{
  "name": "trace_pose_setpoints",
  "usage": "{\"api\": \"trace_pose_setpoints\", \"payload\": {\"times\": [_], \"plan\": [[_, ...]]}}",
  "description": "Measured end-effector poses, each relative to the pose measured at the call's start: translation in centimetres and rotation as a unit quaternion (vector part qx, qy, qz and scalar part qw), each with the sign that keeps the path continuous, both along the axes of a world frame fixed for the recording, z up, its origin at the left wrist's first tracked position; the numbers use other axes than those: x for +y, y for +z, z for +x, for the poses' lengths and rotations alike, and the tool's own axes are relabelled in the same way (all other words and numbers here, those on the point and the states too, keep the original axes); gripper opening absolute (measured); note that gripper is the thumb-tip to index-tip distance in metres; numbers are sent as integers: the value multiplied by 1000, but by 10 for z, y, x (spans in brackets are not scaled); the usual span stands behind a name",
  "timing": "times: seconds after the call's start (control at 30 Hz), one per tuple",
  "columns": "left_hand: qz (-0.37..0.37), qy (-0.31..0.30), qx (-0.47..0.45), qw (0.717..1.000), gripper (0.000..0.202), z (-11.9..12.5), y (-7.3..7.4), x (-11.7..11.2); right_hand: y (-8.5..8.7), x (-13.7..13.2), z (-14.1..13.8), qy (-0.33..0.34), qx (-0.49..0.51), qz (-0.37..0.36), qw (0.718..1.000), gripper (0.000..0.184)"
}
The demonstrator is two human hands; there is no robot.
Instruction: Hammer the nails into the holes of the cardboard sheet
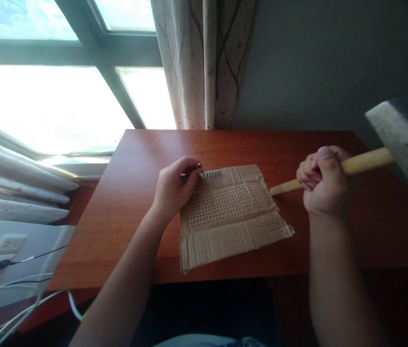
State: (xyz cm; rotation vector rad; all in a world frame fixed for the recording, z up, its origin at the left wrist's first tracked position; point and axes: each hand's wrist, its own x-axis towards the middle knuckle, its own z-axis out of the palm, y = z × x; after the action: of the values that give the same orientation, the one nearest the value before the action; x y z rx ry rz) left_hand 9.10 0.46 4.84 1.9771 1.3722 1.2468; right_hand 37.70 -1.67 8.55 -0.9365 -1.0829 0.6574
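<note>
A flat piece of cardboard (231, 214) with a grid of small holes lies on the reddish wooden table (124, 212). My left hand (175, 188) rests at the cardboard's far left corner, its fingertips pinched on a small dark nail held against the cardboard. My right hand (321, 180) is wrapped round the wooden handle of a hammer (402, 140), raised to the right of the cardboard. The hammer's grey metal head sits high at the right edge of the view.
A window and a patterned curtain (204, 62) stand behind the table, with a grey wall at the right. A wall socket (3, 250) with plugged cables is at the lower left. The table's near edge runs below the cardboard.
</note>
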Motion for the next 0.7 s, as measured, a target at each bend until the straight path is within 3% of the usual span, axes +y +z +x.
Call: {"api": "trace_pose_setpoints", "payload": {"times": [0.7], "plan": [[12, -16, 34, 999, 8, 2, 7, -1, 0, 0, -1, -3, -3, -2, 1000, 42]]}}
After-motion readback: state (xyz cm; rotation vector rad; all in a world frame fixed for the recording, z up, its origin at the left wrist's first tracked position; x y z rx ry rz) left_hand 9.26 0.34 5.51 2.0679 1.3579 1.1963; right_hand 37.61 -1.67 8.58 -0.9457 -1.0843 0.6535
